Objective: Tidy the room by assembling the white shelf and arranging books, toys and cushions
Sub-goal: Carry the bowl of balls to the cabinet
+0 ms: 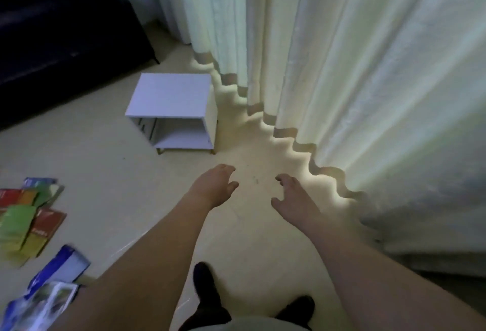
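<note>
A: How is the white shelf placed?

B: It is seen standing upright on short gold-coloured legs on the pale floor, just beside the hem of the long curtain and near the dark sofa. Its open front is turned toward the camera. The top panel's long axis is laid roughly left to right, parallel to that front edge.

A: And the hands?

B: Both are held out over bare floor, well short of the shelf. The left hand is seen with fingers loosely curled, and nothing is gripped. The right hand is likewise loosely spread, thumb apart, with nothing held.

A: What else is seen?

B: Books in red, green and blue are scattered flat at the left edge. Two dark-socked feet are seen below.
</note>
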Action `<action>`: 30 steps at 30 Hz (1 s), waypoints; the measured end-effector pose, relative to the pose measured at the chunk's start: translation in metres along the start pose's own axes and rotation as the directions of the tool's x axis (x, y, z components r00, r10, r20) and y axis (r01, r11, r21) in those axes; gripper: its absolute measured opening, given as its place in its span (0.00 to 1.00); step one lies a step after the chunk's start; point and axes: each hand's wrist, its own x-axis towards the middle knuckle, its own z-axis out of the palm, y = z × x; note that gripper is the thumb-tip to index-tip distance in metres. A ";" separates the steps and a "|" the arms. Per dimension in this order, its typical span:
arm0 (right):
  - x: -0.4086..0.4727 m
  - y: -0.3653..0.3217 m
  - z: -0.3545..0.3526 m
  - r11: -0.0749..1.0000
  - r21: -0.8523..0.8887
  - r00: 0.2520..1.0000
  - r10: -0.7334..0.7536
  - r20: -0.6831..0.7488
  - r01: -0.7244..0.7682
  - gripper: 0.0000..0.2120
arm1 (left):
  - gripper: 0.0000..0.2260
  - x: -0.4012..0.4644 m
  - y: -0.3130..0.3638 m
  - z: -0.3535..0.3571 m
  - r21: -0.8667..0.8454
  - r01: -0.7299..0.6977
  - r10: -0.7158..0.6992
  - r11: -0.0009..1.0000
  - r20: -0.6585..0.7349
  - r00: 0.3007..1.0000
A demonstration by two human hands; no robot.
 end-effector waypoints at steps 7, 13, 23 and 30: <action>0.052 -0.163 0.089 0.984 -0.056 0.982 -0.160 0.101 0.166 0.26 | 0.23 -0.039 -0.186 -0.056 -0.115 0.187 -0.196 0.976 -0.079 0.977; 0.084 -0.255 0.135 0.958 -0.112 0.951 -0.240 0.196 0.264 0.27 | 0.23 -0.056 -0.288 -0.083 -0.216 0.282 -0.312 0.935 -0.122 0.942; 0.179 -0.356 0.185 0.931 -0.123 0.911 -0.300 0.283 0.344 0.26 | 0.23 -0.010 -0.402 -0.128 -0.282 0.342 -0.387 0.897 -0.122 0.914; 0.303 -0.453 0.206 0.926 -0.135 0.902 -0.299 0.312 0.353 0.24 | 0.22 0.071 -0.499 -0.202 -0.282 0.375 -0.412 0.883 -0.086 0.907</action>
